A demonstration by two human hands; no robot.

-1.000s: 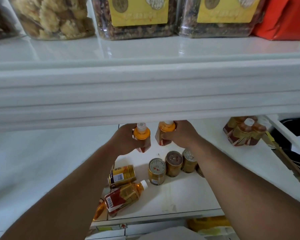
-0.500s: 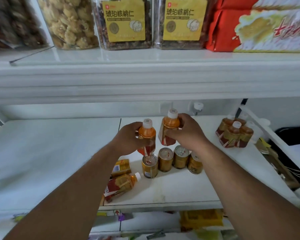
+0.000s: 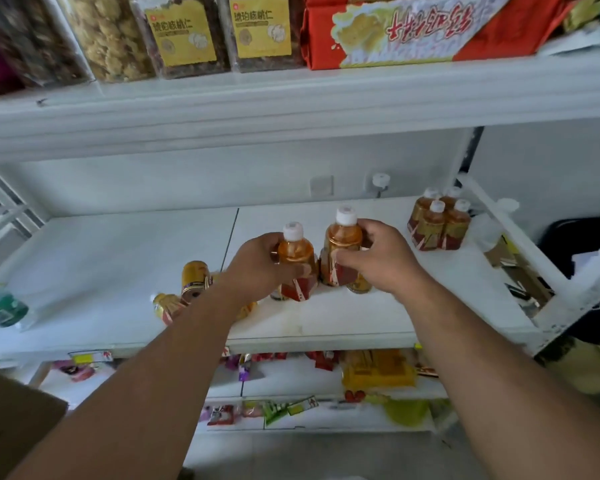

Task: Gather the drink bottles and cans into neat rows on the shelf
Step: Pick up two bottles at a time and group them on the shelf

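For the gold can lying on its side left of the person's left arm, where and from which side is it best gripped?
Probably round the middle of the gold can, coming from above with fingers across its curved body. It lies on its side on the shelf, one round end toward the camera, so the ends give a poor pinch. The tipped bottle lies close in front, and the left hand already holds a bottle.

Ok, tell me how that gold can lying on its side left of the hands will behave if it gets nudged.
The gold can lies on its side on the shelf, so a nudge across its length would probably set it rolling. Nothing stands close behind it, so it might travel. Its metal skin looks smooth, likely slippery but stiff. The left hand and right hand each grip a bottle.
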